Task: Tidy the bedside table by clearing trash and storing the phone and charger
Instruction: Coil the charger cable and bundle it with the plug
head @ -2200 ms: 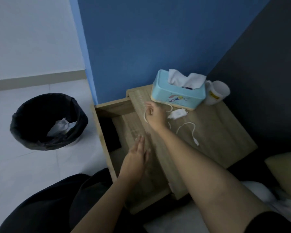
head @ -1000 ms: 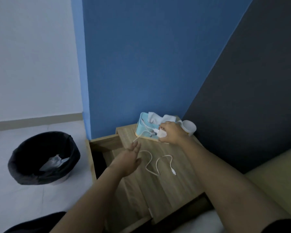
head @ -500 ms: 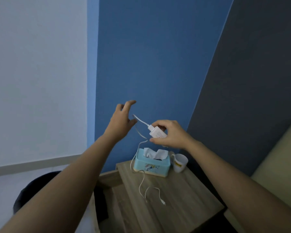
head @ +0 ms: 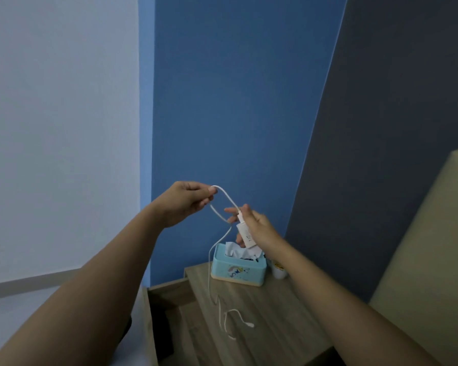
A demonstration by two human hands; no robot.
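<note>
Head view: the right hand grips the white charger plug up in the air, fingers curled round it. At its 10 o'clock, the left hand pinches a loop of the white cable between thumb and fingers. The cable's free end trails onto the wooden worktop, at 6 o'clock from the light-blue tissue box.

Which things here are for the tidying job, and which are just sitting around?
For the job:
- charger plug, held in the right hand
- white cable, pinched by the left hand, its far end trailing on the bedside table
- open drawer

Just sitting around:
- blue tissue box
- white mug, mostly hidden behind the right arm
</note>
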